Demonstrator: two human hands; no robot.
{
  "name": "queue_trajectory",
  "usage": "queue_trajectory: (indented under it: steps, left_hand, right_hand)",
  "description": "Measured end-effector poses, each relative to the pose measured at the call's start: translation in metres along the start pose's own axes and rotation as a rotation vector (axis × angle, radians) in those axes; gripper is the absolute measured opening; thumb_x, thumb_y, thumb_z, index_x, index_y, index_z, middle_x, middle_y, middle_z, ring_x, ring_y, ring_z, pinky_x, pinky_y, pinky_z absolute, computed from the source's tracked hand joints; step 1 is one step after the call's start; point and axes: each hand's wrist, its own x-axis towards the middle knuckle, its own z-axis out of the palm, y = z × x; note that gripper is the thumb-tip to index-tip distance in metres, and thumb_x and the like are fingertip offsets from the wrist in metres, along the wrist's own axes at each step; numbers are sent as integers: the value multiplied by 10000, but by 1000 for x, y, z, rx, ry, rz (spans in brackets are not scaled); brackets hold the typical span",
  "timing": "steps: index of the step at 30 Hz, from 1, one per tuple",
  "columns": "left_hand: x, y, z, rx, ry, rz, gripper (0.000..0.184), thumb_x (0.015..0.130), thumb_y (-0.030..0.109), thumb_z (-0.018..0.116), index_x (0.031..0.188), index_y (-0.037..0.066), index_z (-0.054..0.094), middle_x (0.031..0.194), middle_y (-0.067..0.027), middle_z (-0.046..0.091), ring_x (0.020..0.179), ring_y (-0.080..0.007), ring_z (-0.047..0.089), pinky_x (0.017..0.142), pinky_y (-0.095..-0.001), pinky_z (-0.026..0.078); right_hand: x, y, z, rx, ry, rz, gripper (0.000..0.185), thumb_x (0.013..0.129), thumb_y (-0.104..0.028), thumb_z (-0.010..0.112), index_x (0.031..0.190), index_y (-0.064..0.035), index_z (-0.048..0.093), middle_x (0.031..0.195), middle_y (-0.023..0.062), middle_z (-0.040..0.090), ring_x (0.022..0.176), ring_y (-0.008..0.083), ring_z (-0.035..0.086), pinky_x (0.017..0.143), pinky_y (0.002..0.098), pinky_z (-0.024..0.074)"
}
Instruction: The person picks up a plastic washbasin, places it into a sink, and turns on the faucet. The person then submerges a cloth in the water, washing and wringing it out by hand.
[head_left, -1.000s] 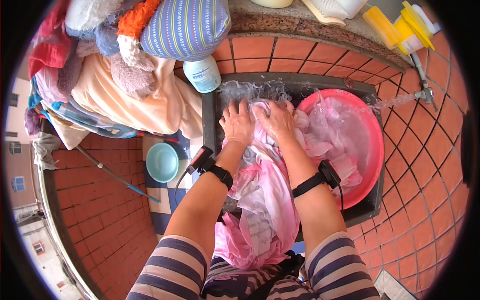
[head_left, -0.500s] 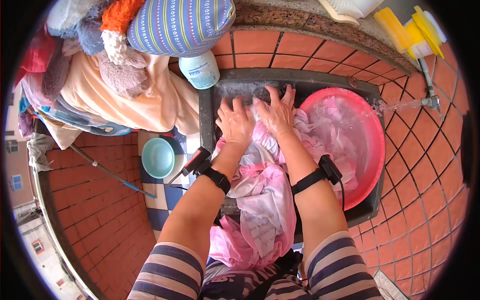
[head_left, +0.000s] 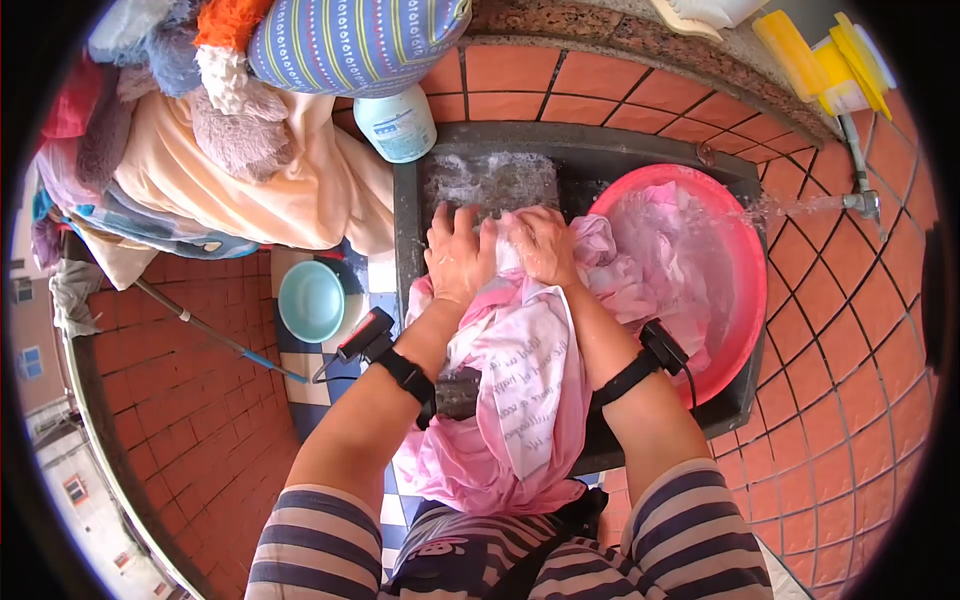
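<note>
A wet pink-and-white cloth (head_left: 530,375) with printed lettering drapes over the front of the dark stone washing sink (head_left: 740,415). My left hand (head_left: 460,255) presses on its upper part, palm down with fingers apart. Close beside it, my right hand (head_left: 540,245) has its fingers curled round a soapy bunch of the same cloth. More of the fabric runs right into a red basin (head_left: 755,290) of cloudy water. Beyond my fingers, suds cover a ridged washboard surface (head_left: 500,180).
Water streams from a wall tap (head_left: 862,203) into the basin. A white-and-blue bottle (head_left: 397,125) stands at the sink's back left corner. Piled laundry (head_left: 250,190) and a striped cushion (head_left: 350,45) lie on the left. A light-blue bowl (head_left: 312,302) sits on the checkered floor.
Both hands have drawn back toward me, uncovering the foamy washboard surface. My right fingers have gone from spread to curled round the cloth. The printed part has shifted and spread out.
</note>
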Motion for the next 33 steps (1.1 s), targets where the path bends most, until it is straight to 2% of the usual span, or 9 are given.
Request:
queue_trajectory:
  steps: [2, 4, 9, 13, 17, 21, 27, 32, 33]
  left_hand:
    - [-8, 2, -26, -174, -229, 141, 352, 954, 350, 444, 1181, 126, 594, 1160, -145, 596, 1072, -363, 525, 869, -482, 409]
    - [-51, 23, -98, -256, -479, 148, 376, 906, 296, 486, 1216, 104, 576, 1145, -142, 589, 1020, -358, 528, 867, -438, 376]
    - [-157, 13, -154, -217, -246, 455, 402, 851, 425, 528, 1070, 100, 616, 1116, -142, 576, 957, -270, 537, 848, -426, 311]
    - [-54, -14, -46, -59, -221, -69, 350, 976, 324, 367, 881, 61, 579, 914, -148, 610, 840, -376, 560, 713, -473, 404]
    - [-36, -26, -40, -132, -291, -138, 451, 980, 415, 348, 916, 48, 603, 890, -215, 620, 833, -450, 571, 694, -475, 442]
    - [-33, -25, -46, -193, -263, -105, 429, 951, 385, 399, 947, 28, 637, 861, -229, 621, 764, -397, 582, 706, -433, 437]
    - [-73, -31, -76, -490, -165, -333, 368, 892, 298, 497, 990, -20, 655, 894, -159, 632, 852, -259, 568, 791, -345, 445]
    - [-142, 20, -156, 17, -13, 452, 281, 854, 202, 553, 953, -54, 610, 878, -197, 645, 796, -354, 616, 761, -422, 493]
    - [-153, 33, -170, -437, -161, 211, 309, 853, 255, 539, 858, -45, 608, 805, -185, 636, 724, -323, 601, 715, -411, 479]
  right_hand:
    - [-18, -26, -17, 225, -119, 171, 271, 859, -292, 591, 751, -53, 656, 904, 127, 640, 941, 325, 558, 816, 440, 420]
    - [-71, -69, -51, 35, -10, -65, 274, 818, -315, 629, 715, -62, 637, 1016, 126, 611, 1005, 328, 537, 845, 439, 403]
    - [-160, -110, -95, 43, -128, -288, 244, 750, -327, 670, 699, -96, 613, 1041, 80, 573, 993, 301, 500, 897, 436, 353]
    - [-41, -24, 15, 131, 11, -83, 234, 850, -225, 583, 704, -59, 656, 808, 105, 625, 806, 308, 562, 742, 411, 427]
    - [-32, -18, 22, 216, 92, 17, 238, 820, -296, 668, 822, -59, 650, 831, 109, 644, 807, 332, 583, 786, 414, 437]
    - [-79, -30, -37, 270, 291, -19, 626, 791, -276, 721, 1283, -8, 443, 1249, 226, 500, 1163, 373, 485, 995, 435, 379]
    - [-208, 69, -168, -411, -326, 242, 1213, 557, -225, 854, 1462, 53, 97, 1511, 281, 142, 1410, 418, 169, 1144, 464, 190]
    - [-187, 100, -150, -574, -351, 168, 1258, 550, -229, 852, 1473, 36, 41, 1531, 253, 121, 1420, 369, 182, 1139, 464, 187]
    - [-172, 99, -142, -507, -342, 249, 1166, 583, -195, 816, 1478, 9, 95, 1486, 262, 231, 1357, 358, 302, 1093, 459, 262]
